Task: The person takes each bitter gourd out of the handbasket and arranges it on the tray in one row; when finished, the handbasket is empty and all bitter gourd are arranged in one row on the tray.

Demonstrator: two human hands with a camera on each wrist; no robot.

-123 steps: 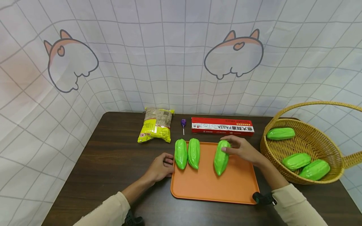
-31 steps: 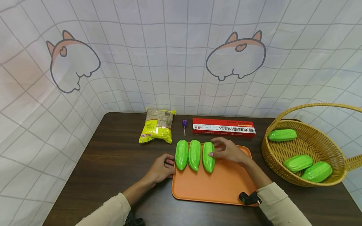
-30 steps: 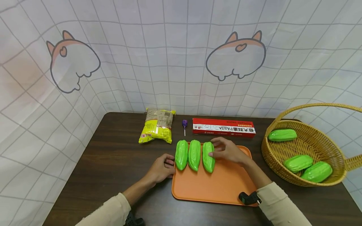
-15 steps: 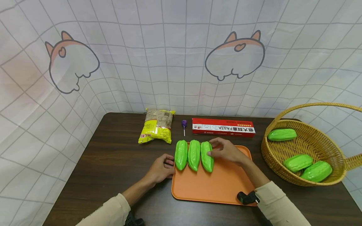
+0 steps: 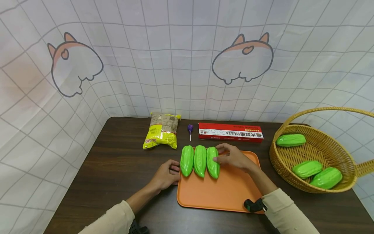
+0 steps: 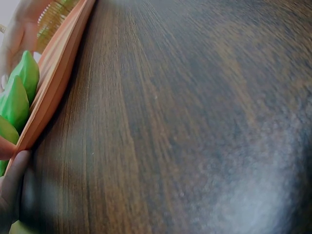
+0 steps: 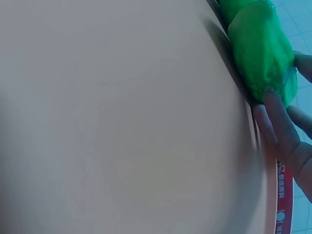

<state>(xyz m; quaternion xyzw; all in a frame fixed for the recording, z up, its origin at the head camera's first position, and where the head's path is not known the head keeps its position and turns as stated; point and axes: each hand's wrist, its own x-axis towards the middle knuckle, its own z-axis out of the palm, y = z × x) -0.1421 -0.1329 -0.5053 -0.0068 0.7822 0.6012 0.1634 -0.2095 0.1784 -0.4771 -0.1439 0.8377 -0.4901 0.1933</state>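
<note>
Three shiny green bitter melons lie side by side at the left end of an orange tray (image 5: 222, 195), tips toward the person. My right hand (image 5: 235, 157) grips the rightmost bitter melon (image 5: 213, 164) near its far end. In the right wrist view its fingers (image 7: 280, 119) press the end of that bitter melon (image 7: 261, 48). Beside it are the middle bitter melon (image 5: 200, 161) and the left one (image 5: 187, 161). My left hand (image 5: 165, 175) pinches the tray's left edge; the left wrist view has a digit on each side of the rim (image 6: 48, 97).
A wicker basket (image 5: 281, 169) with a tall handle holds three more bitter melons at the right. Behind the tray lie a yellow snack bag (image 5: 162, 131), a purple lollipop (image 5: 190, 128) and a red pasta box (image 5: 230, 132). A white grid-patterned cloth hangs behind the dark wooden table (image 5: 117, 162).
My right hand has brought the third bitter melon leftward across the tray, up beside the other two. In the last second it shifted only slightly. My left hand stays at the tray edge.
</note>
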